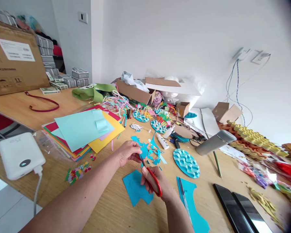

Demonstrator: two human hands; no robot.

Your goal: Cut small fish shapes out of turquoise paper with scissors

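My left hand [129, 153] pinches a small piece of blue paper [144, 151] by its left edge. In my right hand [157, 178] is a pair of scissors with red handles [158, 188], its blades pointing up to the left and meeting the paper piece. Whether the blades are parted is too small to tell. Under the right hand lies a larger blue sheet [133, 187] with faint drawn lines. Blue paper scraps [156, 155] are scattered just beyond my hands. To the right, a pen [184, 197] rests on another cut blue sheet [196, 207].
A stack of coloured paper [75, 129] and a white power bank [21, 157] sit on the left. Rightward are a wavy-patterned blue oval [186, 163], a glue bottle [163, 141], a grey cylinder [215, 142] and two phones [242, 210]. Boxes [133, 90] stand by the wall.
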